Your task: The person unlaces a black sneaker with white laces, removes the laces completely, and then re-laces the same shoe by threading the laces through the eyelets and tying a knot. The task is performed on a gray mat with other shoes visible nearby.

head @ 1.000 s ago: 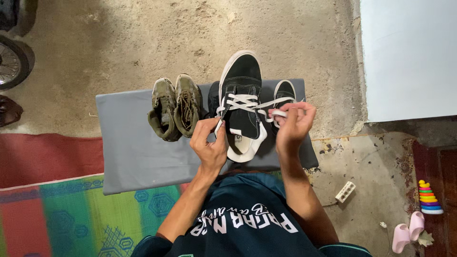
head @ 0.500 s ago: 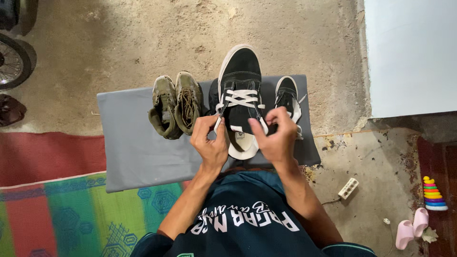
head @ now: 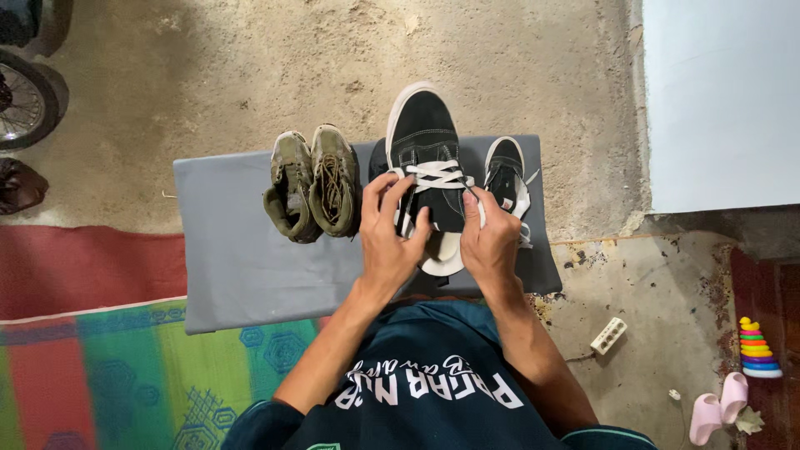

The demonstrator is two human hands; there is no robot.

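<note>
A black sneaker [head: 423, 133] with a white sole and white laces stands on a grey mat [head: 242, 258], toe pointing away from me. My left hand [head: 389, 237] grips its left side by the eyelets and lace. My right hand [head: 490, 237] grips the right side, fingers pinching the white lace [head: 437, 175] near the tongue. A second, smaller black sneaker [head: 505, 171] lies just right of it, partly behind my right hand. A pair of worn olive boots [head: 310, 183] sits left of my left hand on the mat.
Bare concrete floor lies beyond the mat, with a wheel [head: 21, 100] at far left. A red and green patterned rug [head: 92, 367] is at lower left. A white power strip [head: 607, 335], pink slippers [head: 715, 408] and a coloured stacking-ring toy [head: 757, 348] lie at lower right.
My right hand drew back from pulling the lace out to the right and closed in on the shoe. My left hand shifted up over the shoe's left side.
</note>
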